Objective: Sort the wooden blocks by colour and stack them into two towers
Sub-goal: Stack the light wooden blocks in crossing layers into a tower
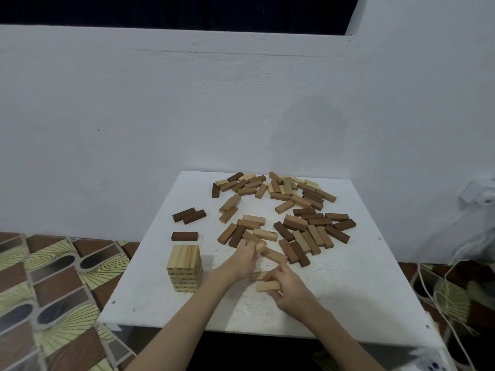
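Observation:
A tower of light wooden blocks (184, 267) stands at the front left of the white table (348, 290). Three dark blocks lie apart behind it: a pair (189, 215) and a single one (184, 236). A mixed heap of light and dark blocks (289, 210) covers the far half. My left hand (245, 259) reaches to the heap's near edge and pinches a light block (260, 246). My right hand (288, 286) holds two light blocks (266, 285) just above the table, near its middle front.
The table backs onto a white wall. A patterned floor (53, 290) lies to the left. White cables (442, 298) and a wall socket (479, 194) are on the right, beyond the table's edge.

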The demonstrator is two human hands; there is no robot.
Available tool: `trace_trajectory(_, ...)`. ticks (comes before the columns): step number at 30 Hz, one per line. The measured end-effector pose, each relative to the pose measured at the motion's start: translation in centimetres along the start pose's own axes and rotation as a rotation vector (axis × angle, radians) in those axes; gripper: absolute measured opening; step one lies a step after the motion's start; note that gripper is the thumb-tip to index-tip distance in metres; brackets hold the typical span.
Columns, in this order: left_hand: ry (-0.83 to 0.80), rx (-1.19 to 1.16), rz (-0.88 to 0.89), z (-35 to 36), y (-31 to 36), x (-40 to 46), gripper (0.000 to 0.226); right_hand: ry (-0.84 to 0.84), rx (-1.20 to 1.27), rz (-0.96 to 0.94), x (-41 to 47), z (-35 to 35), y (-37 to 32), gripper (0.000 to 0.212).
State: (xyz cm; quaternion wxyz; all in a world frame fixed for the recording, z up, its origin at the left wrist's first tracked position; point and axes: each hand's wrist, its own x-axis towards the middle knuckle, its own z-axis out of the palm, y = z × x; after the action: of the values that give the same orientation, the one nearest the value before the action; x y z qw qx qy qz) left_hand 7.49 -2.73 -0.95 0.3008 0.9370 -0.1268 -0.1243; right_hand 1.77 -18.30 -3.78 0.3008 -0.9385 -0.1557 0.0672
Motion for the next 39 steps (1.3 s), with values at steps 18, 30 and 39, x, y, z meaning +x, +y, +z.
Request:
trace_trajectory(18, 0.043, -0.077, 0.002, 1.3, -0.8, -0.5, 0.035, 0.083, 0.186, 0.168, 0.4, 0.1, 1.0, 0.050)
trace_trajectory(30, -0.058, -0.070, -0.046, 1.2, -0.5, -1.6, 0.067, 0.087, 0.261, 0.260, 0.9, -0.4, 0.6, 0.060)
trace_trajectory(39, -0.070, -0.076, -0.025, 1.3, -0.6, -1.7, 0.075, 0.092, 0.244, 0.277, 1.2, -0.2, 0.3, 0.058)
